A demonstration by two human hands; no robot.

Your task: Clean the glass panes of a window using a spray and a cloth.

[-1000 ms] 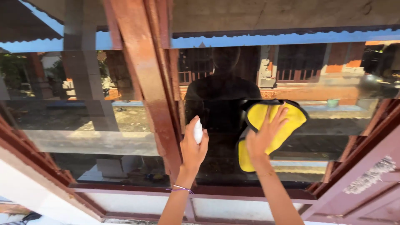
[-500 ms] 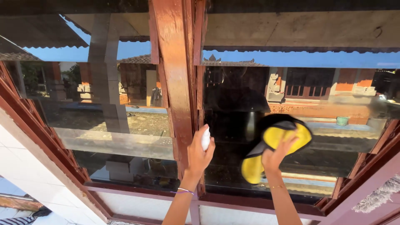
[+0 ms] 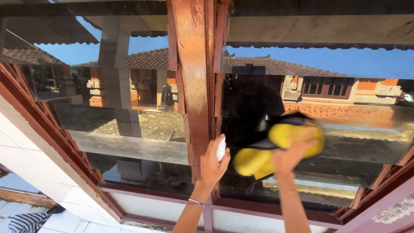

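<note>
My right hand (image 3: 291,154) presses a yellow cloth with a dark edge (image 3: 267,150) flat against the right window pane (image 3: 362,142); the hand and cloth are blurred. My left hand (image 3: 212,166) is closed around a small white bottle (image 3: 221,148), held up in front of the red-brown wooden post (image 3: 192,86) between the two panes. A thin purple band circles my left wrist. The glass reflects a dark figure, buildings with tiled roofs and blue sky.
The left window pane (image 3: 125,129) is framed in the same red-brown wood, with a sill (image 3: 164,198) running below both panes. A white tiled wall (image 3: 26,172) lies at the lower left, with a striped fabric (image 3: 26,221) in the corner.
My right hand has swept the yellow cloth along the right pane. The view has tilted upward and shifted left. My left hand keeps holding the white bottle by the post.
</note>
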